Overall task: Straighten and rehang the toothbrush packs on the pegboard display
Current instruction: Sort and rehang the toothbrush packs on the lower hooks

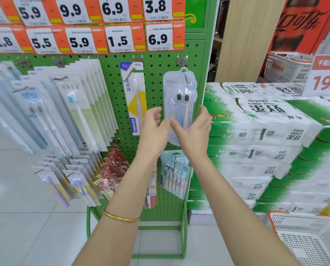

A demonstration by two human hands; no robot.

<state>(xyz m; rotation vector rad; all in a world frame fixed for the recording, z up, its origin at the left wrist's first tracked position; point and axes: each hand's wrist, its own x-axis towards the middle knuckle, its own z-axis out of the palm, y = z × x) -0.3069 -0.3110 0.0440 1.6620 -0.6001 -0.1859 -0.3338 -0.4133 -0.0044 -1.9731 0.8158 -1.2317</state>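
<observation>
The yellow-and-white pack [135,104] hangs a little crooked on its long hook, just beside the back of the left hand [153,127]. A careless swing of that wrist would likely set it swaying or skew it further. To its right, the clear two-brush pack [179,104] hangs alone from a short hook [187,79] on the green pegboard [154,73]. A push up or outward from below could slide its hole off the hook tip and drop it. It could then catch the multi-brush pack [176,173] that hangs underneath, between the forearms.

Both arms reach forward and up, and the hands come together at the clear pack's lower half. The left hand sits at the pack's left edge, palm turned right, with its fingers loosely curled and its thumb pointing in. The right hand [195,131] mirrors it, palm turned left and fingers raised along the pack's right edge — its thumb side crosses in front of the plastic. Neither hand is clamped on anything. Both are loose and apart, cupped around the pack, and I cannot tell whether any fingertip actually touches it.
</observation>
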